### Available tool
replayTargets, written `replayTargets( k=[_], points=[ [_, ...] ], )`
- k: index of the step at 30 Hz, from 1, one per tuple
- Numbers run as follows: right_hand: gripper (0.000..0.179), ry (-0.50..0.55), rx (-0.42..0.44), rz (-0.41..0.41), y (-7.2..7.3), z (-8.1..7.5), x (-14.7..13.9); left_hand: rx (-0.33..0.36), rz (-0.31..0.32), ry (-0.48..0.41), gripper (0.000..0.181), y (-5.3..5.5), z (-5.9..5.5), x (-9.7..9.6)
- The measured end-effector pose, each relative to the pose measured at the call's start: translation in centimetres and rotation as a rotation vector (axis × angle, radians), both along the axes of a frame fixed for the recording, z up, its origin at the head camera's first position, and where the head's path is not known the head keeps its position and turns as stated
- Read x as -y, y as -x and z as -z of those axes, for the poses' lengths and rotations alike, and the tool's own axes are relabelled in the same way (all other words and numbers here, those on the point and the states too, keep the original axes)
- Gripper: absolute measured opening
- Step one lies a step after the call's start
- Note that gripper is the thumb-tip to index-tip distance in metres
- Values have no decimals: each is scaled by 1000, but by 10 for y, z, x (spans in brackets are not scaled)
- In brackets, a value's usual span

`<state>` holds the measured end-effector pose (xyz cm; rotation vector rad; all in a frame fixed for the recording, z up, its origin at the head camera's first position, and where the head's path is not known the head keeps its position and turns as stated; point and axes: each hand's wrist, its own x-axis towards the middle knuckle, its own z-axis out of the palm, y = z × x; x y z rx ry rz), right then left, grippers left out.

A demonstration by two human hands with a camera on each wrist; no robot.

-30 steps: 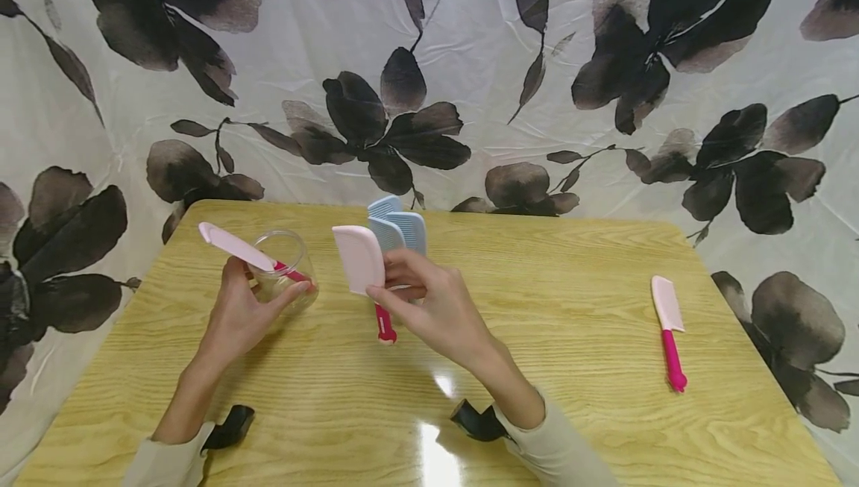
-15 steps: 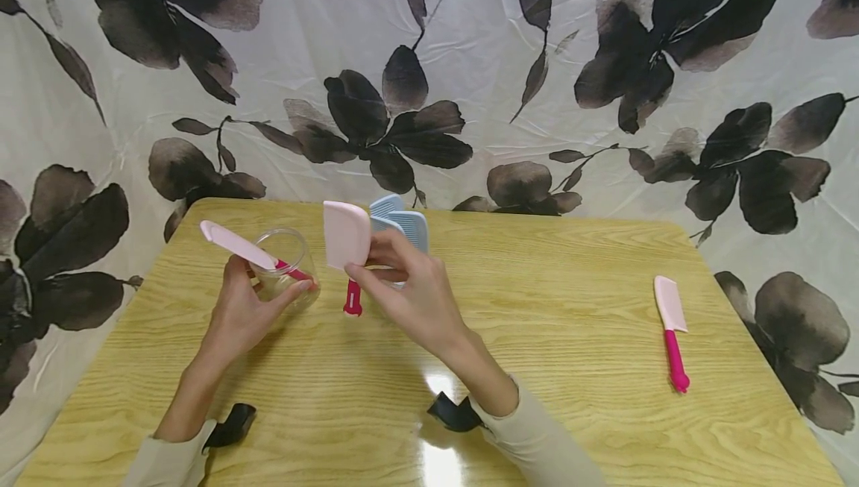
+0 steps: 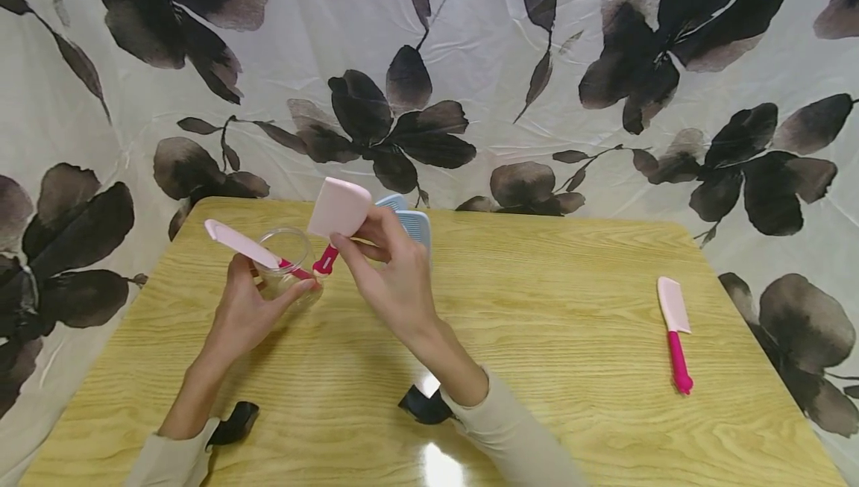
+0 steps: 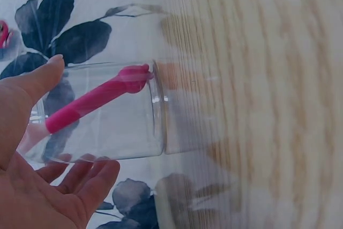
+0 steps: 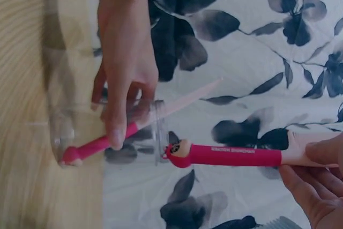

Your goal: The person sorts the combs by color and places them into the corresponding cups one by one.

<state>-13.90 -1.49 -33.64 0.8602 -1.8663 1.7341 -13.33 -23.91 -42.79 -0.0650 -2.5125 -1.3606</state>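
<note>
My left hand (image 3: 248,308) grips a clear jar (image 4: 128,143) round its side, thumb on one side and fingers on the other. Inside leans a pink comb (image 3: 243,244), its dark pink handle down in the jar and its pale head sticking out to the left. My right hand (image 3: 396,271) pinches a second pink comb (image 3: 341,207) by its pale head, handle downward. In the right wrist view, the rounded end of that handle (image 5: 230,155) is right at the jar's rim (image 5: 160,132).
Light blue combs (image 3: 417,227) stand behind my right hand, partly hidden by it. Another pink comb (image 3: 674,338) lies at the right of the wooden table (image 3: 550,323). A floral cloth (image 3: 510,84) hangs behind the table's far edge.
My right hand has moved left and away from me with the pink comb, tilting it and bringing its handle end to the jar. The left hand and jar have stayed in place.
</note>
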Motion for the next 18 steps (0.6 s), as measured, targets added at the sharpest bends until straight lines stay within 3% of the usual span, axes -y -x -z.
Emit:
replayTargets(
  k=[11, 18],
  points=[
    [34, 100, -23, 27, 12, 0, 24, 4, -4, 26, 92, 0, 1, 0],
    [32, 89, -10, 72, 20, 4, 40, 4, 7, 20, 95, -1, 0, 1]
  ],
)
